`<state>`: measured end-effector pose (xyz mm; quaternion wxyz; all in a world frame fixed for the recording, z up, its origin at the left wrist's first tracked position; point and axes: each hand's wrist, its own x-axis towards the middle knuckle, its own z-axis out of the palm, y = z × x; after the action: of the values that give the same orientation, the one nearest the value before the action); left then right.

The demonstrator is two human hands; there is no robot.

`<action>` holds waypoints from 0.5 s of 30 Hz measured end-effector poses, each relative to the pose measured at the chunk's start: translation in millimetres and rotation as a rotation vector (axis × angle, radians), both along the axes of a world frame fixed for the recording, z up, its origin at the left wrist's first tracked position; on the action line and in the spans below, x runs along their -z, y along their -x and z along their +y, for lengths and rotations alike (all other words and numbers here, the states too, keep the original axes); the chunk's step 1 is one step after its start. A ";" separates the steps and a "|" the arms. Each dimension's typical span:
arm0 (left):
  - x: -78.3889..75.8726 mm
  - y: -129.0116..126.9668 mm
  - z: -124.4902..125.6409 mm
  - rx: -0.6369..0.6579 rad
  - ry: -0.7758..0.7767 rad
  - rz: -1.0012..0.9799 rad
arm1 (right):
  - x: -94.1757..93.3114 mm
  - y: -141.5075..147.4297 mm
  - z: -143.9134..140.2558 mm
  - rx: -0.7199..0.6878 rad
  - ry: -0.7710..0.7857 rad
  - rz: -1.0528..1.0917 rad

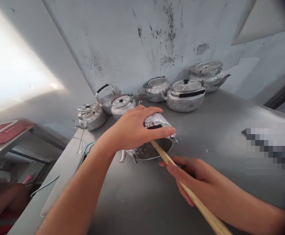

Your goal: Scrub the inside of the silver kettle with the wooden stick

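A dented silver metal kettle (154,150) lies tipped on its side on the grey table (123,202), its open mouth facing me. My left hand (137,125) is closed over its upper side, thumb stretched along the black handle grip (155,127). A long pale wooden stick (201,205) is wrapped in the fingers of my right hand (193,176). The stick's far end reaches into the kettle's mouth, and its tip is hidden under my left hand and the rim. The spout (123,156) points down at the left.
Several silver kettles stand behind, including a lidded one with a black handle (186,96) and one at the left (91,117). A flat grey device (64,186) with cables lies on the left edge. A blurred-out object (274,143) sits at right. Someone's leg (7,199) shows lower left.
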<state>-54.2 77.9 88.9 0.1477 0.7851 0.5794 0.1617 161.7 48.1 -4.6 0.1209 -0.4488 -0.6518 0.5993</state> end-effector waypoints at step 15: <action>0.7 1.1 0.9 0.006 0.001 -0.016 | -6.6 -1.9 1.1 -0.052 -0.002 -0.003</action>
<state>-55.2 78.7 88.2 0.1530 0.7854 0.5761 0.1671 163.6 49.2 1.9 0.1046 -0.4324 -0.6641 0.6009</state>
